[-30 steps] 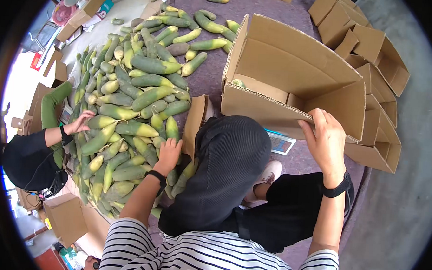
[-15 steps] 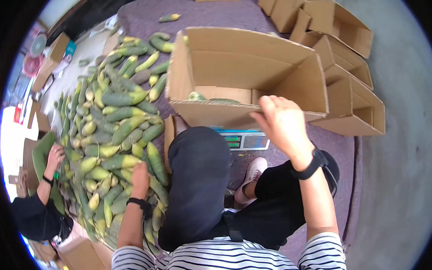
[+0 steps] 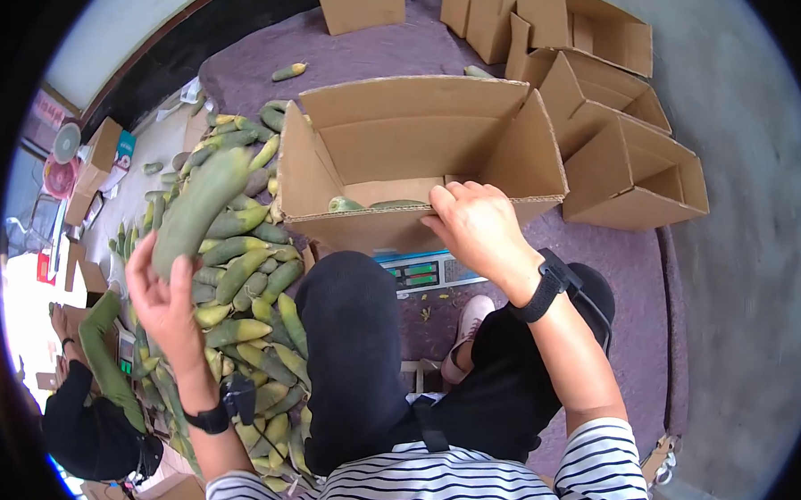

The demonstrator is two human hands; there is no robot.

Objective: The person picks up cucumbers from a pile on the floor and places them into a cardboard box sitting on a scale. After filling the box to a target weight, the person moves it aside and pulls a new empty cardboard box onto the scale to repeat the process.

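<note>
My left hand [image 3: 168,298] grips the lower end of a large green radish [image 3: 202,207], raised upright and slightly tilted above the pile of green radishes [image 3: 243,283]. My right hand [image 3: 475,219] is closed over the near rim of an open cardboard box [image 3: 406,130]. Inside that box, green radishes [image 3: 347,204] show just behind the near wall. Under the box sits a scale [image 3: 420,273] with a lit green display, partly hidden by the box.
Several open cardboard boxes [image 3: 632,175] stand at the right and back. Another box [image 3: 362,5] is at the far edge of the purple cloth [image 3: 248,56], with a loose radish [image 3: 289,72]. A co-worker [image 3: 98,416] sits at the left.
My left hand has risen from the pile with a radish. My right hand stays on the box rim. The view has shifted, and the co-worker's arms have moved.
</note>
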